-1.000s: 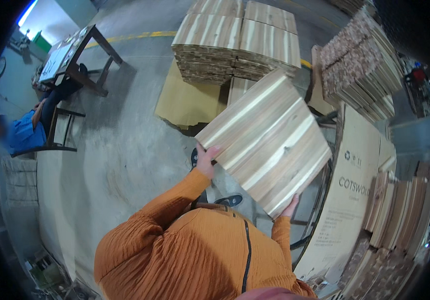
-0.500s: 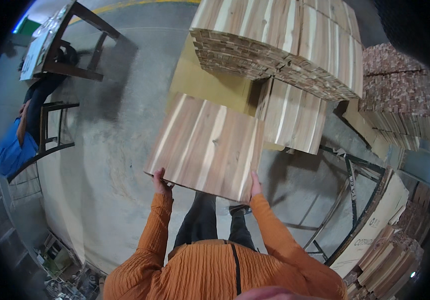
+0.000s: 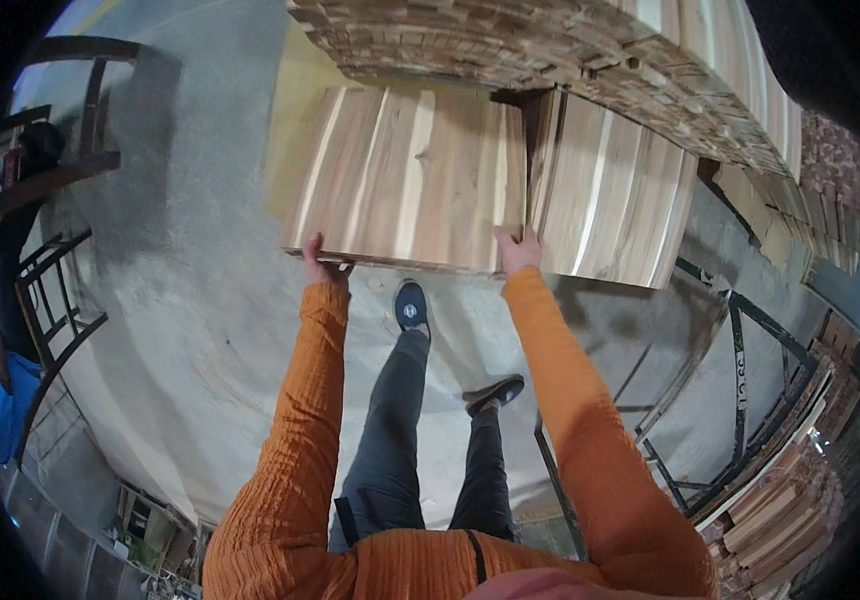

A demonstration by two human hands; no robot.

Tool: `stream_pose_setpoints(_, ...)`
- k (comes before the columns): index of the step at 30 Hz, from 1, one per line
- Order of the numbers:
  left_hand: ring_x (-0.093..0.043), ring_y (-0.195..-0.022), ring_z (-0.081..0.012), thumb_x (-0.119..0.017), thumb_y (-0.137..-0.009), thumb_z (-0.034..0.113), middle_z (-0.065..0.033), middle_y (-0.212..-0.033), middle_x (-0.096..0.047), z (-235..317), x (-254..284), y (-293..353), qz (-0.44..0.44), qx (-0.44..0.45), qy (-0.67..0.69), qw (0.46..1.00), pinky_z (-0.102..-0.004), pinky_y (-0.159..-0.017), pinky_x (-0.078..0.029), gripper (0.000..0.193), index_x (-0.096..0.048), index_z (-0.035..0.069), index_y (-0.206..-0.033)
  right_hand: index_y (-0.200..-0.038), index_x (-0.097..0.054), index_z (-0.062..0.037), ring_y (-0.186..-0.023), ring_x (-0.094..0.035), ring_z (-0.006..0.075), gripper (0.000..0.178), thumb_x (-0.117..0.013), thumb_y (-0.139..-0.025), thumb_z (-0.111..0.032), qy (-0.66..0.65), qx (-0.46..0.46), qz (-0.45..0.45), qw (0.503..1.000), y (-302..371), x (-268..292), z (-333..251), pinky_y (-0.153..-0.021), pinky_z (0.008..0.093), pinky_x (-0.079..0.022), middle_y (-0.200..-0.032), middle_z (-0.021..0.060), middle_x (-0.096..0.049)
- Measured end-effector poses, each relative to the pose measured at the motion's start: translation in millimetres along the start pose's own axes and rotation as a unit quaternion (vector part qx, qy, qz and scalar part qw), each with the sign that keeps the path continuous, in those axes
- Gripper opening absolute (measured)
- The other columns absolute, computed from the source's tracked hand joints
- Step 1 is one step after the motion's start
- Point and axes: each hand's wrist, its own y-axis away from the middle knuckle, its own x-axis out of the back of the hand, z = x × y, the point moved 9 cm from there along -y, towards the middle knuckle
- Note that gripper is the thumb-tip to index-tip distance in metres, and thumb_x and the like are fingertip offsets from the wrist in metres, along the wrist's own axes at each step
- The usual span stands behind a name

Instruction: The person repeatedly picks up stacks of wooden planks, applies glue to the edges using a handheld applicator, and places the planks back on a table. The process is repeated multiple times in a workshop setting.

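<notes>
A wide striped wooden panel [image 3: 412, 175] is held out in front of me, over a yellowish sheet. At its near left corner my left hand [image 3: 322, 264] grips the edge, thumb on top and the other fingers beneath. My right hand [image 3: 518, 249] is closed on the near right corner, thumb and part of the hand over the top face. Close beside the panel's right edge stands a low stack of similar panels [image 3: 615, 195]. What lies directly under the held panel is hidden.
A tall stack of panels [image 3: 550, 45] rises at the far side. The yellowish sheet [image 3: 295, 110] lies on the concrete floor. At right are a dark metal frame [image 3: 740, 370] and piled wood strips [image 3: 775, 530]. A person in a blue top [image 3: 5, 395] sits at left by a chair [image 3: 55, 300].
Both hands have carried the panel forward, away from my body, and brought it alongside the low stack. My arms are straighter, and I have stepped closer to the stacks.
</notes>
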Motion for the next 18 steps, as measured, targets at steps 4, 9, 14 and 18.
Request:
stream_pose_setpoints(4, -0.04, -0.117, -0.0298, -0.062, -0.068, 0.051, -0.0061, -0.123, -0.046, -62.2, 51.3, -1.9, 0.063, 0.02, 0.095, 0.993, -0.054, -0.096, -0.03, 0.063, -0.045, 0.018, -0.119, -0.111, -0.057, -0.0012, -0.11, -0.047, 0.0266, 0.042, -0.067, -0.076, -0.021, 0.027, 0.133, 0.025, 0.99, 78.4, -16.3, -14.1, -0.094, 0.0347, -0.037, -0.115, 0.015, -0.051)
stream_pose_setpoints(9, -0.044, -0.107, -0.0273, -0.062, -0.069, 0.052, -0.0081, -0.113, -0.047, -94.4, 66.0, -17.6, 0.146, 0.082, 0.102, 0.981, -0.0528, -0.092, -0.035, 0.068, -0.039, 0.017, -0.122, -0.131, -0.036, -0.0027, -0.117, -0.04, 0.0313, 0.067, -0.062, -0.079, -0.035, -0.268, -0.309, -0.074, 0.91, 130.9, -43.7, 102.4, -0.094, 0.0493, -0.036, -0.13, 0.0145, -0.04)
stream_pose_setpoints(14, -0.046, -0.102, -0.0286, -0.059, -0.071, 0.043, -0.0142, -0.118, -0.042, -109.7, 65.9, -36.6, 0.138, 0.113, 0.071, 0.981, -0.0549, -0.087, -0.039, 0.077, -0.025, 0.007, -0.13, -0.138, -0.02, -0.0017, -0.121, -0.036, 0.037, 0.084, -0.06, -0.077, -0.043, -0.37, -0.453, -0.076, 0.808, 128.5, -94.0, 141.2, -0.097, 0.0503, -0.032, -0.137, 0.0148, -0.032)
stream_pose_setpoints(18, -0.048, -0.093, -0.0327, -0.054, -0.071, 0.032, -0.0219, -0.123, -0.031, -99.0, 55.7, -55.0, 0.139, 0.152, 0.08, 0.975, -0.059, -0.087, -0.038, 0.085, -0.008, 0.001, -0.136, -0.138, -0.018, -0.0045, -0.123, -0.032, 0.0365, 0.086, -0.059, -0.075, -0.045, -0.543, -0.395, -0.045, 0.74, 64.6, -110.4, 121.3, -0.099, 0.0502, -0.03, -0.139, 0.0153, -0.027)
